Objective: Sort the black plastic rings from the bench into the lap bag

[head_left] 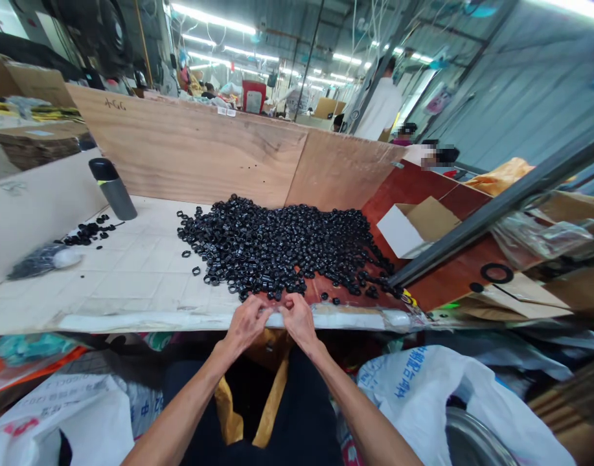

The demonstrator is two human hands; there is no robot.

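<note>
A wide heap of small black plastic rings (277, 243) spreads over the worktop, thinning into loose pieces along its edges. My left hand (248, 320) is at the front edge of the worktop, just below the heap, with its fingers curled and pinched together. Close beside it, my right hand (299, 320) has its thumb and fingertips pressed together too. Both sets of fingertips nearly meet; whatever they hold, if anything, is too small or hidden to make out. Below the hands, a yellow-rimmed bag (228, 408) gapes between my legs.
A grey bottle (114, 191) stands at the left, near a small group of black pieces (85, 234) and a clear bag (39, 260). Wooden boards (199, 149) wall the back. At right are an open carton (413, 226) and a slanting metal post (471, 230). White sacks (413, 375) flank my legs.
</note>
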